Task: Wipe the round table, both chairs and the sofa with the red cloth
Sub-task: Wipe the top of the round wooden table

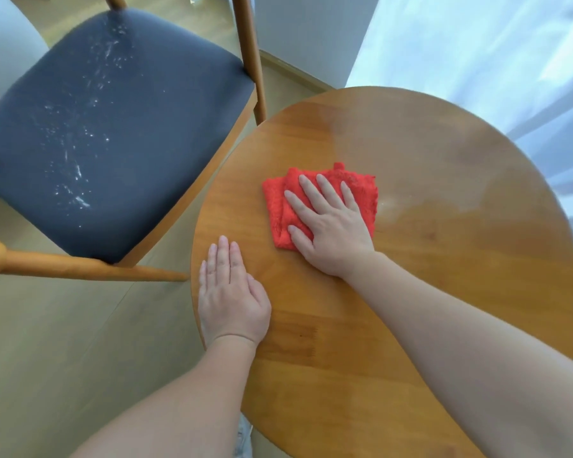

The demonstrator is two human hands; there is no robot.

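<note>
Wooden round table (444, 276) first: your left hand (232, 299) lies flat by its near-left rim, fingers straight and together, holding nothing. Lean hard there and the top may tip. Further in, your right hand (331, 233) presses the folded red cloth (361, 193) with straight, spread fingers, not gripping, so a fast stroke could bunch the folds. A pale smear (391, 206) just right of the cloth looks unwiped. Bare wood lies open rightward and beyond. The chair (113, 127) stands close to the left rim, so sweeping that way risks dropping dust onto its speckled seat.
</note>
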